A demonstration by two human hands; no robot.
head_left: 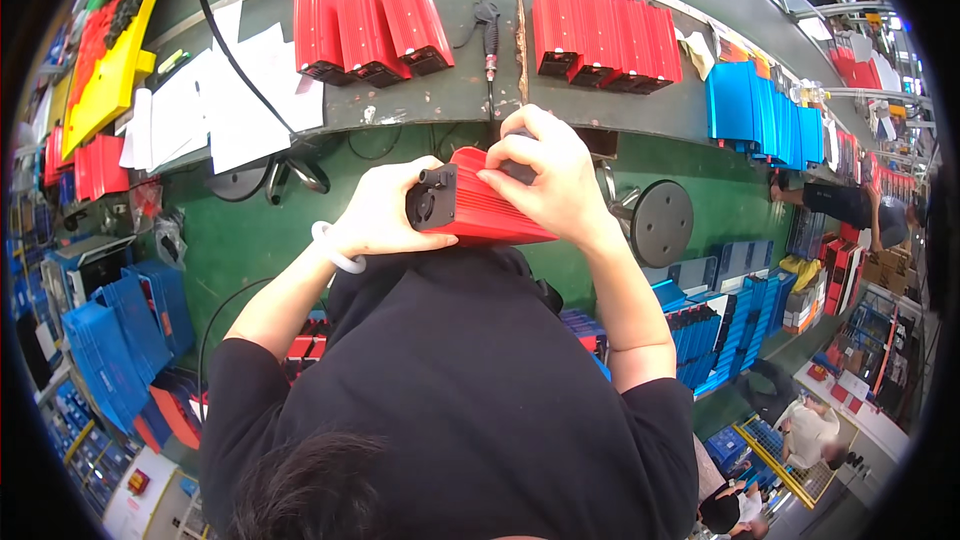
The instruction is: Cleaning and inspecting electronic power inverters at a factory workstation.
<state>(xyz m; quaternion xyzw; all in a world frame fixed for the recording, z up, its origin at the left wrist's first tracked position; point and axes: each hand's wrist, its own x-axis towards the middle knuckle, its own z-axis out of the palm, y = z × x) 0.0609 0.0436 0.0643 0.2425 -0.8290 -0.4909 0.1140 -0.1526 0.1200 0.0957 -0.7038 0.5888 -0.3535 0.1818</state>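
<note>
A red finned metal case (490, 217) is held close to my body, just off the bench's near edge. Its black end panel (432, 197), with a round fan grille and a knob-like terminal, faces left. My left hand (383, 215) grips that end, the thumb along the top and the fingers beneath. Over the case's right part, my right hand (550, 175) has its fingers curled round a small dark object (518, 162). Its thumb and fingertips are close to the red fins. Most of the dark object is hidden, so its kind is unclear.
On the bench (400, 112) stand red cases (370, 28) at left and more red cases (605, 35) at right, with an air blow gun (488, 35) between. Papers (245, 100) lie left, blue cases (760, 110) right. A round stool (662, 223) stands under the bench's right side.
</note>
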